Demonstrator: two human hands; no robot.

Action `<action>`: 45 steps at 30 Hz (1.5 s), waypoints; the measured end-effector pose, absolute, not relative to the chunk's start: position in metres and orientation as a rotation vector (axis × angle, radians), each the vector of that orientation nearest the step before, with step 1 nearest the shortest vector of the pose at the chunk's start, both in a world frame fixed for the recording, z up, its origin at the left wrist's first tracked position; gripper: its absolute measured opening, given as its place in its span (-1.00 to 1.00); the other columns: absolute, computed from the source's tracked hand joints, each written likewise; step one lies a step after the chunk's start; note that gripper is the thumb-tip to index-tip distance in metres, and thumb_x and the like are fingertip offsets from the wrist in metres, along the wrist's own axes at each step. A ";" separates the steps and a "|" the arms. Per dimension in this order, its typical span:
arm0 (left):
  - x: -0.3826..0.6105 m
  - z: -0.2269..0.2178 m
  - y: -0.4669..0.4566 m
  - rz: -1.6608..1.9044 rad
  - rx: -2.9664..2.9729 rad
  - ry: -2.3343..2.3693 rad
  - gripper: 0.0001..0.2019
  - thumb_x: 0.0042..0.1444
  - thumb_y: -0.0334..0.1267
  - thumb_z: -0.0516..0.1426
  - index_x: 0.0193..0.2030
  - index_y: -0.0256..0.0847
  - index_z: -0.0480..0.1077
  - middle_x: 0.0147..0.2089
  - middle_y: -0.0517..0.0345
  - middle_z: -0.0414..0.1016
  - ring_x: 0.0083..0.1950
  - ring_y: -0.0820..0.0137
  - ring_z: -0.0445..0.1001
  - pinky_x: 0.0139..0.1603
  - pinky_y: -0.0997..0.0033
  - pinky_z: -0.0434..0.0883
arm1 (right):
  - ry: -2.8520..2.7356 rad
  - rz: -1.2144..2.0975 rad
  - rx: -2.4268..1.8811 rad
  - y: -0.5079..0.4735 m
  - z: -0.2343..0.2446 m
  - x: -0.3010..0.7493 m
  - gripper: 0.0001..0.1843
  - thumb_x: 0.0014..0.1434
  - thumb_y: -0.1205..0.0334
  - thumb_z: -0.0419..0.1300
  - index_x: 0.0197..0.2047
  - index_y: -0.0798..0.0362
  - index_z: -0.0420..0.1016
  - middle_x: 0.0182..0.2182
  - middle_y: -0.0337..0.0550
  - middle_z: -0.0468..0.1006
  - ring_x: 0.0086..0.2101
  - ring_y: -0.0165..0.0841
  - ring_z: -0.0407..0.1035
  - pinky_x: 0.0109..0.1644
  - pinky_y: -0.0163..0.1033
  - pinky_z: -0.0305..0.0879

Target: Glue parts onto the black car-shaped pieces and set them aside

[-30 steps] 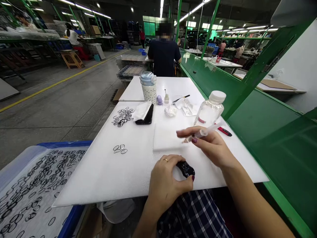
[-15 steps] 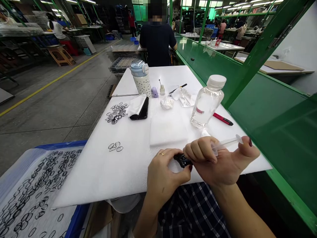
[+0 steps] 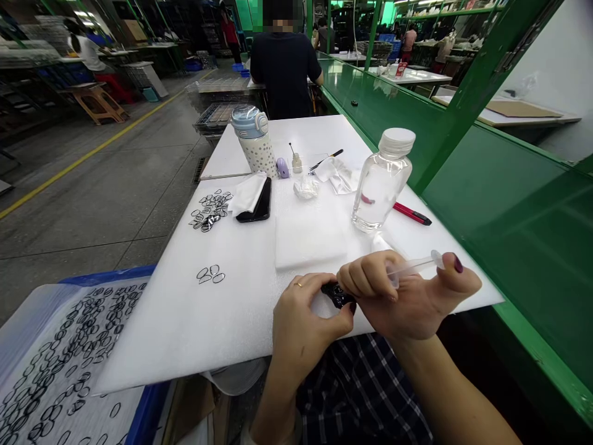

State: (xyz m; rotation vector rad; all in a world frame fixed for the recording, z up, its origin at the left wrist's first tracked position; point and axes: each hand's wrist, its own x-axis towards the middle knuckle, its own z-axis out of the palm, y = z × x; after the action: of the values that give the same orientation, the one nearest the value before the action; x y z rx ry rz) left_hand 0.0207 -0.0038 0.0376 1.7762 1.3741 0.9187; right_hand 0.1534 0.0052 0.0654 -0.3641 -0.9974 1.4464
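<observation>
My left hand [image 3: 303,337] pinches a small glossy black part [image 3: 337,295] between thumb and fingers, above the front edge of the white table. Wrapped around a clear plastic syringe [image 3: 414,266] are the fingers of my right hand [image 3: 398,296], with its thumb on the plunger's end. The syringe's tip is hidden behind my right fingers, close to the black part. A folded white foam sheet [image 3: 311,241] lies just beyond my hands. To the left are a few thin black rings [image 3: 210,275] and a larger loose pile of rings [image 3: 210,210].
A clear bottle [image 3: 382,179] stands near a red cutter [image 3: 412,214]. Further back are a dotted tumbler [image 3: 254,142], a phone [image 3: 264,201] under tissue and a small glass vial [image 3: 296,163]. A blue-edged tray [image 3: 139,411] of rings sits lower left. A person [image 3: 285,74] sits ahead.
The view has shifted slightly, so the table and its things sit a little further left and higher. Both hands keep their hold on the black part and the syringe.
</observation>
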 end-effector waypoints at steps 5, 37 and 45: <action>0.020 0.036 -0.004 0.905 1.776 1.382 -0.75 -0.13 -0.31 0.23 -0.23 -0.11 0.51 -0.17 0.22 0.58 -0.07 0.25 0.47 -0.02 0.20 0.39 | -1.010 1.462 -0.378 0.004 0.066 0.156 -0.40 -0.03 -0.35 -0.05 -0.70 0.02 0.07 -0.77 -0.31 -0.08 -0.66 -0.42 -0.12 -0.52 -0.20 -0.13; 0.004 0.023 -0.005 0.803 2.088 1.289 -0.58 -0.11 -0.32 0.25 -0.03 -0.04 0.43 0.04 0.16 0.50 0.07 0.16 0.44 0.10 0.03 0.39 | -1.104 1.079 -0.911 0.081 0.069 0.138 -0.64 0.10 -0.10 0.09 -0.44 0.04 0.40 -0.42 -0.18 0.47 -0.33 -0.32 0.37 -0.14 -0.16 0.27; 0.001 0.018 -0.009 0.762 2.244 1.247 -0.52 -0.10 -0.38 0.23 0.03 -0.06 0.40 0.19 0.09 0.42 0.17 0.13 0.40 0.16 0.02 0.38 | -1.361 0.355 -1.707 0.039 0.055 0.229 -0.64 0.11 0.00 0.12 -0.59 0.03 0.27 -0.63 -0.24 0.32 -0.54 -0.38 0.15 -0.42 -0.24 0.01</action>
State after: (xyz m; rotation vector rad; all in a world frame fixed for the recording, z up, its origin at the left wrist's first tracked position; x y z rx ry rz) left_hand 0.0006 -0.0094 0.0184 2.2438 1.2467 0.7624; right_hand 0.2288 0.0386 0.0554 -1.7074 -1.3615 0.3551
